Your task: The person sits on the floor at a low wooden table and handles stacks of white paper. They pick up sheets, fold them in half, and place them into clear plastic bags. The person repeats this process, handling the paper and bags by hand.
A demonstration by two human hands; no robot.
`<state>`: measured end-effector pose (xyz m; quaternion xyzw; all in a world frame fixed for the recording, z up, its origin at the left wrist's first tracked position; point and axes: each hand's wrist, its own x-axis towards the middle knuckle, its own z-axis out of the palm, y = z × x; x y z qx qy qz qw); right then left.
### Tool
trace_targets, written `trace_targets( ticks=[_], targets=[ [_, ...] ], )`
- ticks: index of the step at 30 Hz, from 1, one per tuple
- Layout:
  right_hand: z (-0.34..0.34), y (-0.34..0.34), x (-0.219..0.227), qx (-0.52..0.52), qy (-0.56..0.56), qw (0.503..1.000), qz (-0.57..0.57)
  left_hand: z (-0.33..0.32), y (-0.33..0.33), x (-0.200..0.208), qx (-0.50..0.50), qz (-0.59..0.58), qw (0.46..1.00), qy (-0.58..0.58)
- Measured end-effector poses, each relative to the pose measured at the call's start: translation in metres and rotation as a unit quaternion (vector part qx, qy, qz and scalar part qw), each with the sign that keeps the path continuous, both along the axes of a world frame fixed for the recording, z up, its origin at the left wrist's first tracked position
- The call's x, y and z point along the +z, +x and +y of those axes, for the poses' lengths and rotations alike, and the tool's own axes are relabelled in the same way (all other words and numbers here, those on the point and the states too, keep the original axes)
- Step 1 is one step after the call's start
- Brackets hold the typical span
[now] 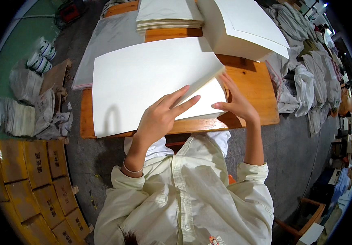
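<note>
A stack of large white paper sheets (143, 73) lies on the wooden table in front of me. Its upper sheets are raised at the right, forming a lifted edge above the white sheets beneath (208, 100). My left hand (161, 114) rests by the near side of this raised edge, fingers stretched and spread. At the right end of the stack is my right hand (239, 100), its thumb apart from the fingers. Those fingertips reach the corner of the raised sheets and are partly hidden behind it. Neither hand is closed round the paper.
Behind stand a taller white paper stack (241, 36) and a lower one (170, 16). Clear plastic sheeting (110, 45) covers the left side of the wooden table (253, 90). Cardboard boxes (37, 163) are piled at left; cloth-like bundles (319, 77) lie at right.
</note>
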<state>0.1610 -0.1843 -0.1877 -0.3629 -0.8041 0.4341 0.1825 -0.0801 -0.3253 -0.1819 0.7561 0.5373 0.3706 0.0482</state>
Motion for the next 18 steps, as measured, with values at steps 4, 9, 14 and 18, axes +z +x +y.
trace_targets(
  ticks=[4,9,14,18],
  targets=[
    [0.0019,-0.0055,0.0004,-0.004,-0.011,1.0,0.003,-0.0001,-0.0017,0.0002,-0.014,0.036,0.999,0.003],
    [0.0025,-0.0071,0.0009,-0.003,-0.059,0.997,0.042,-0.0027,0.0004,0.0037,-0.023,0.017,0.999,-0.032],
    [0.0056,-0.006,-0.0066,-0.015,-0.044,0.999,0.026,-0.0019,-0.0006,0.0002,-0.025,0.019,0.999,-0.026],
    [0.0038,-0.0116,0.0005,-0.008,-0.041,0.999,0.034,-0.0018,-0.0021,0.0004,-0.027,0.012,0.999,-0.032]
  ],
)
